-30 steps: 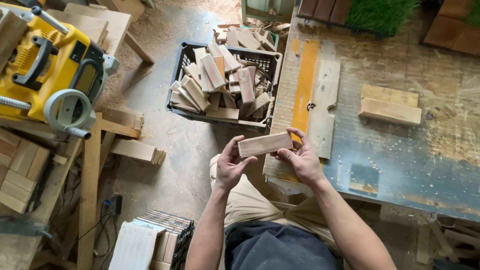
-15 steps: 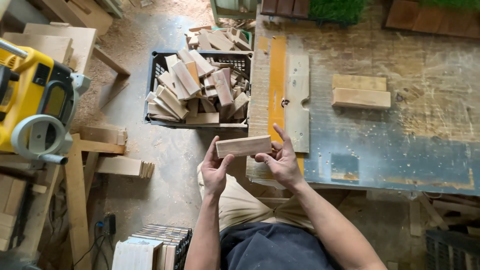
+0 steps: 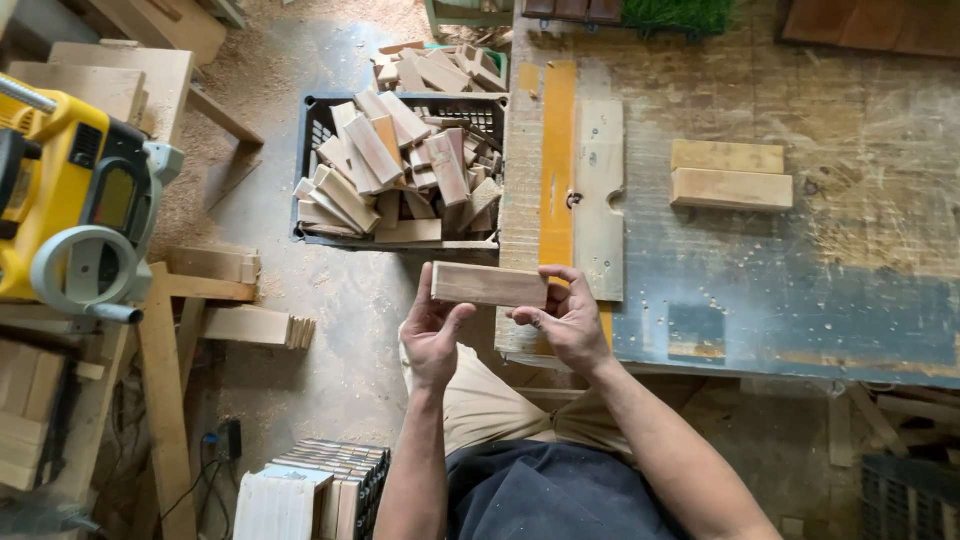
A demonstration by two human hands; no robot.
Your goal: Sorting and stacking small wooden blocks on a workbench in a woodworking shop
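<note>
- While two wooden blocks [image 3: 730, 177] lie side by side on the bench [image 3: 800, 270], one wooden block [image 3: 489, 285] is gripped endwise between the left hand [image 3: 432, 335] and right hand [image 3: 568, 318], fingers curled.
- One black crate [image 3: 312, 130] holds many wood offcuts [image 3: 395, 170].

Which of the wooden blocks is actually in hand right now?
The wooden block held level between the left hand and right hand. The two blocks on the workbench and those in the black crate lie untouched.
</note>
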